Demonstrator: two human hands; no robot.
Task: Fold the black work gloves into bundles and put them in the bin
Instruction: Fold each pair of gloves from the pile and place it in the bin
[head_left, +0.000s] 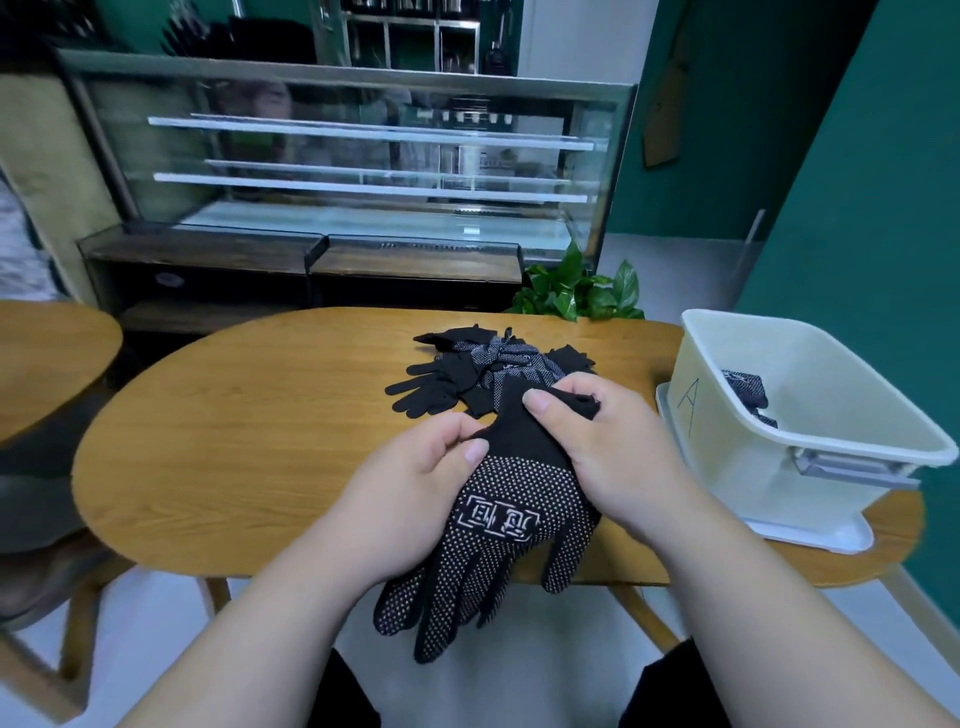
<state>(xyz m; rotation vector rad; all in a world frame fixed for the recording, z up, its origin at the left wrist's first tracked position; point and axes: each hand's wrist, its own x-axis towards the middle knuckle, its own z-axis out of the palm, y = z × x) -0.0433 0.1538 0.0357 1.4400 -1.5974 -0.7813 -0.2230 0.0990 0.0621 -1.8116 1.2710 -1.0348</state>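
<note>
Fingers (470, 453) of the left hand (415, 499) are pinching the plain cuff of a black knitted work glove with white grip dots (519, 519) at the centre of the frame, while the right hand (613, 452) is gripping that cuff from the other side. The glove's dotted tips are hanging over the near edge of the oval wooden tabletop (260, 415). Just above, a pile of loose black gloves (488, 369) is lying on the wood. At the right, a pale plastic bin (727, 421) is holding a folded black bundle (748, 389).
</note>
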